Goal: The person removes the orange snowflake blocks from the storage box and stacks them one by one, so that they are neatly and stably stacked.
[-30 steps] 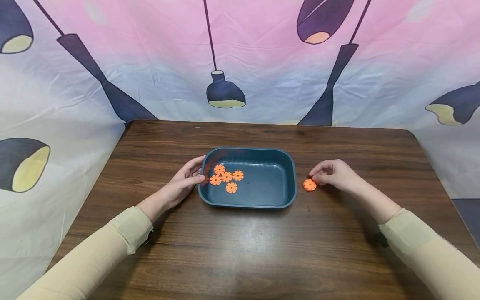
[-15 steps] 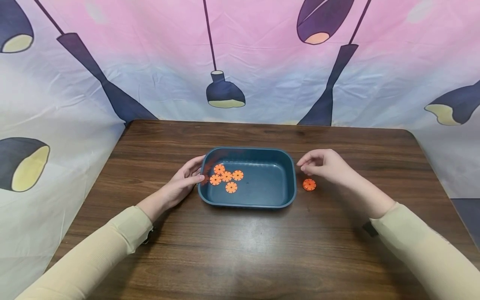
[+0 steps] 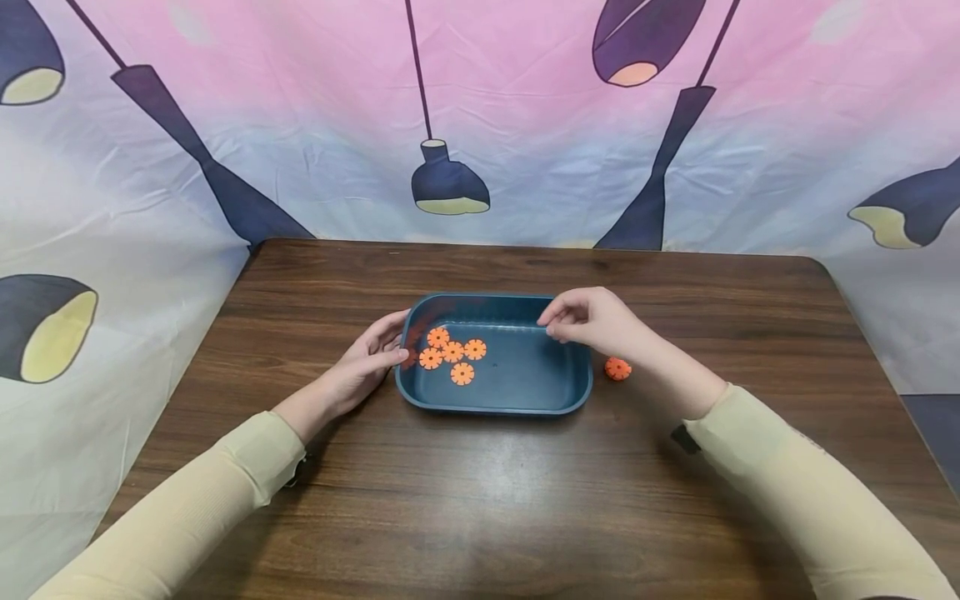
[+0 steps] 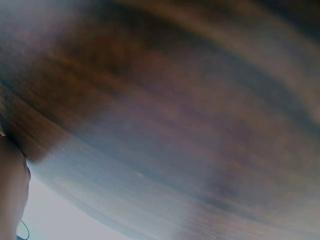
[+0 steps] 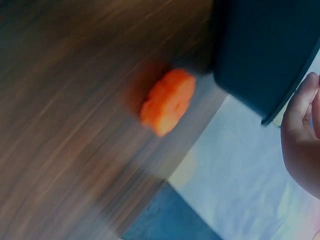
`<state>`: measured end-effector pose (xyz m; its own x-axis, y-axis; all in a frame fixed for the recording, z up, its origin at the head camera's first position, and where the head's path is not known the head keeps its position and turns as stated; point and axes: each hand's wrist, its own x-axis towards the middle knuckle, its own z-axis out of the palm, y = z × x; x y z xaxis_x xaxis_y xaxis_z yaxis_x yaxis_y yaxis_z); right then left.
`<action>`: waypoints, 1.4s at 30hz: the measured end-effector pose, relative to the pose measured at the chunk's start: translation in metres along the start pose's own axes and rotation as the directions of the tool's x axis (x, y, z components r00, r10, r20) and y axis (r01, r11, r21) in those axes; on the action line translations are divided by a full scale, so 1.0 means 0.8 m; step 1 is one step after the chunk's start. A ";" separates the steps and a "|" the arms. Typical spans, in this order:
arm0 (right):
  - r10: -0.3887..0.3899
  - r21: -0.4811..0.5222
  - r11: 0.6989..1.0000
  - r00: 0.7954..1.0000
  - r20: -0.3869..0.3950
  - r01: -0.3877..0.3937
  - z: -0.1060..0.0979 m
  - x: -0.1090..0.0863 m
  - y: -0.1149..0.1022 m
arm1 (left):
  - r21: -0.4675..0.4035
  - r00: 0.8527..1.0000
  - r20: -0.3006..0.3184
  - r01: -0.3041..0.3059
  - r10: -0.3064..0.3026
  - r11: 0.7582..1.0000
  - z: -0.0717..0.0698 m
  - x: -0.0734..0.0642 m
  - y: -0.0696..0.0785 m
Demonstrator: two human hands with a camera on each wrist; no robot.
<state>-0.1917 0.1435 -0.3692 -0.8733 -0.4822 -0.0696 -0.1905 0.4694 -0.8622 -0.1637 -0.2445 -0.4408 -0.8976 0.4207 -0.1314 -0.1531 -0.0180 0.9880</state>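
A dark blue plastic tray [image 3: 495, 410] sits on the wooden table. In its left part lie several flat orange notched discs [image 3: 452, 352], flower-like, with small centre holes. My left hand [image 3: 362, 367] holds the tray's left end, thumb at the rim and fingers along the outside. Above the tray's right side, my right hand [image 3: 596, 321] hovers with loosely bent fingers; nothing shows between thumb and forefinger. To the right of the tray stands a small orange disc stack [image 3: 618, 369], partly beneath the right forearm; the right wrist view shows it thick and blurred.
The brown wooden table [image 3: 465, 500] reaches back to a patterned cloth backdrop [image 3: 525, 192] with painted lamps. In the left wrist view, mostly blurred table surface [image 4: 150, 125] appears.
My right hand has moved left from beside the orange stack to above the tray's right side. The left hand, tray and discs inside it stay in place.
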 end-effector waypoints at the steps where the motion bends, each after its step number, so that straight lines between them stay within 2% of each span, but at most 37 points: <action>1: -0.004 0.005 1.000 1.000 0.005 0.004 0.004 0.003 -0.002 | 0.001 1.000 0.000 0.000 0.000 1.000 0.000 0.000 0.000; 7: -0.037 0.005 0.999 0.999 0.032 0.037 0.027 0.022 -0.009 | 0.004 1.000 0.002 0.002 -0.002 1.000 0.000 0.000 0.000; 18: -0.059 -0.005 0.998 0.990 0.130 0.060 0.067 0.048 -0.007 | 0.002 1.000 0.006 0.002 -0.002 1.000 0.000 0.001 -0.001; 36: -0.093 -0.056 0.993 0.967 0.236 0.109 0.114 0.071 -0.011 | -0.001 1.000 0.008 -0.005 0.005 1.000 -0.002 0.003 -0.004; 42: -0.115 -0.117 0.982 0.963 0.245 0.147 0.123 0.075 -0.010 | -0.003 1.000 0.007 -0.003 0.003 1.000 -0.002 0.003 -0.003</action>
<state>-0.1985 0.0384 -0.4158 -0.7089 -0.6994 -0.0909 -0.3680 0.4767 -0.7983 -0.1664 -0.2451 -0.4439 -0.8952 0.4269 -0.1280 -0.1517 -0.0218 0.9882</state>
